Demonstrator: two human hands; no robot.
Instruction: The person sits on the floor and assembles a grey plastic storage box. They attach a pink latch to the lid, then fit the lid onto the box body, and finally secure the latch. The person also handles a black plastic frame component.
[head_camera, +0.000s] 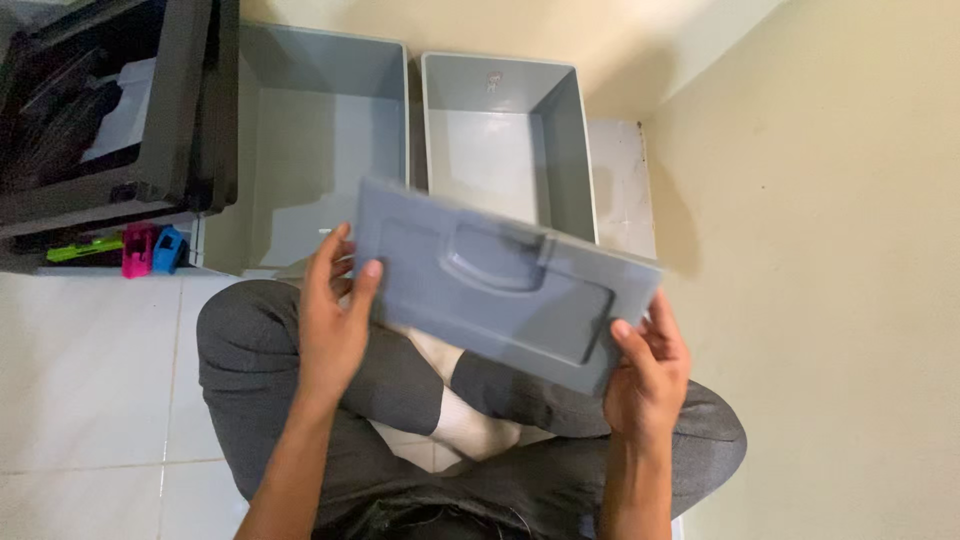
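Hands (335, 320) (648, 370), one drawer (500, 285), two bins (320, 140) (505, 140)

grey drawer front (505, 282), pink clip (137, 250), blue clip (169, 249)

Grey plastic drawer (500, 285); handle front facing camera; tilted; held above crossed legs.
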